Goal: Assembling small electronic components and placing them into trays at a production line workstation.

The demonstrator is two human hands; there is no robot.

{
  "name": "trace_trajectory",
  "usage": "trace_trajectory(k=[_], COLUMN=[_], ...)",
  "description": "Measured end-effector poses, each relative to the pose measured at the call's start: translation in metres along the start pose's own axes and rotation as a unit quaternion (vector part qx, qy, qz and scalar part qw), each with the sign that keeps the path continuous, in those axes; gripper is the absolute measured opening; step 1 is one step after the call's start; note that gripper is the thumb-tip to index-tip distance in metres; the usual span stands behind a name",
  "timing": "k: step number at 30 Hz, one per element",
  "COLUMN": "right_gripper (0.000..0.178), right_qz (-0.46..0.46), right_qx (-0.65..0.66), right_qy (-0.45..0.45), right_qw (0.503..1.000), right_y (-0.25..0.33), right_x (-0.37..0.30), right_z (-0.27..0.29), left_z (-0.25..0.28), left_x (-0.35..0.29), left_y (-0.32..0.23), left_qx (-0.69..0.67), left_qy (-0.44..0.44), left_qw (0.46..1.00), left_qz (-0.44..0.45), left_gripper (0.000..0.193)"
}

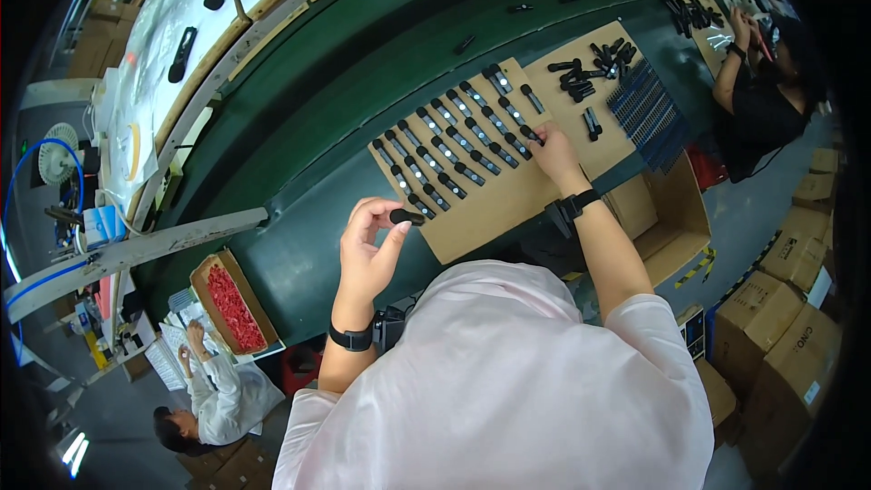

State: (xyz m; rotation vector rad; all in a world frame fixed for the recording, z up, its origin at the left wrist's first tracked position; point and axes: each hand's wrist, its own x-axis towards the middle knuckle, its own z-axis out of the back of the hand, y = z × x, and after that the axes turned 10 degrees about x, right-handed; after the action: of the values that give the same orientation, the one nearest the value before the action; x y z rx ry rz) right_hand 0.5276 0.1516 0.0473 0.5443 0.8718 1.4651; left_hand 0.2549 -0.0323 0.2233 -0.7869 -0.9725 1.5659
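Observation:
Rows of small black microphone-shaped devices (pixel 455 140), with rounded heads and grey bodies, lie on a flat cardboard sheet (pixel 472 227) in front of me. My left hand (pixel 367 249) is raised near the sheet's left edge. Between its thumb and fingers is one such black microphone-shaped device (pixel 407 217). At the right end of the rows, the fingers of my right hand (pixel 555 156) close on another microphone-shaped device (pixel 536 137), partly hidden by them. It lies at or just over the cardboard.
Loose black devices (pixel 581 82) and a blue-black slotted rack (pixel 646 118) occupy a second cardboard sheet to the right. An open carton (pixel 676 236) stands below it. Co-workers sit at far right and lower left, beside a box of red pieces (pixel 231 308). A metal beam (pixel 181 249) crosses at left.

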Motion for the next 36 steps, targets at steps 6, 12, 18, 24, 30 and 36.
trace_trajectory(k=[6, 12, 18, 24, 30, 36], right_gripper=[0.022, 0.023, 0.022, 0.025, 0.026, 0.027], right_qz=[0.159, 0.164, 0.142, 0.26, 0.24, 0.252], right_qx=[0.023, 0.302, 0.382, 0.317, 0.343, 0.328], right_qy=[-0.031, 0.181, 0.328, 0.239, 0.214, 0.206], right_qw=[0.987, 0.922, 0.852, 0.88, 0.883, 0.887], right_y=[0.046, 0.155, 0.182, 0.194, 0.203, 0.209], right_x=[-0.029, -0.089, -0.114, -0.128, -0.139, -0.14], right_z=[0.017, 0.045, 0.06, 0.07, 0.064, 0.059], left_z=[-0.008, -0.01, -0.008, 0.005, 0.005, 0.006], left_x=[0.007, 0.014, 0.012, 0.003, -0.003, 0.001], left_y=[-0.014, -0.036, -0.044, -0.057, -0.054, -0.047], left_qx=[-0.184, -0.21, -0.199, -0.062, -0.016, -0.007], left_qy=[0.018, 0.032, 0.045, 0.016, -0.015, -0.007], left_qw=[0.983, 0.976, 0.969, 0.989, 0.992, 0.982], left_qz=[0.004, -0.055, -0.139, -0.135, -0.122, -0.189], left_gripper=[0.026, 0.027, 0.028, 0.028, 0.023, 0.021])
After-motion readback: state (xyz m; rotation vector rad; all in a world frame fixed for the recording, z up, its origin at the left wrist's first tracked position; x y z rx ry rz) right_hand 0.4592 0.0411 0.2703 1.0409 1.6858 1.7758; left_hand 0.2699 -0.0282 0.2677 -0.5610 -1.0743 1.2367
